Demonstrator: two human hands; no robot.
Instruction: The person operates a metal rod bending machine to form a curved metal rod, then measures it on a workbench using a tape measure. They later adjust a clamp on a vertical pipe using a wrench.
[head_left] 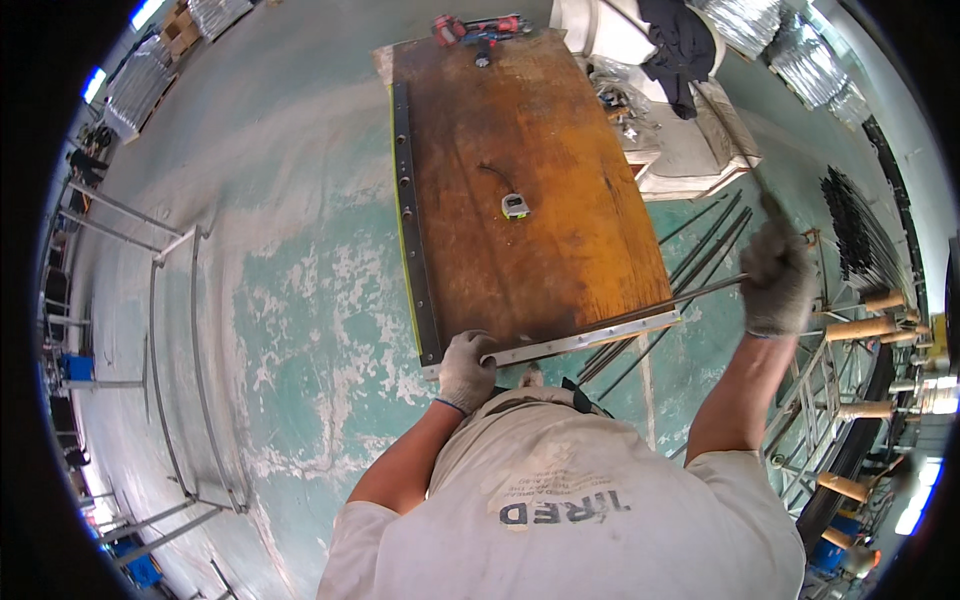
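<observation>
- Closed in the gloved right hand, raised clear of the board's near right corner: a thin dark rod, slanting leftward over the near edge.
- Also extending from the same fist toward the far side: a blurred dark length; cannot tell whether part of the same rod.
- At the near left corner: gloved left hand, fingers over the end of a light perforated strip; cannot tell whether gripping or only resting.
- Along the board's left edge: a dark perforated strip.
- Near mid-board, on the brown wooden board: tape measure.
- At the far end: red power tools.
- On the floor, right: loose dark rods.
</observation>
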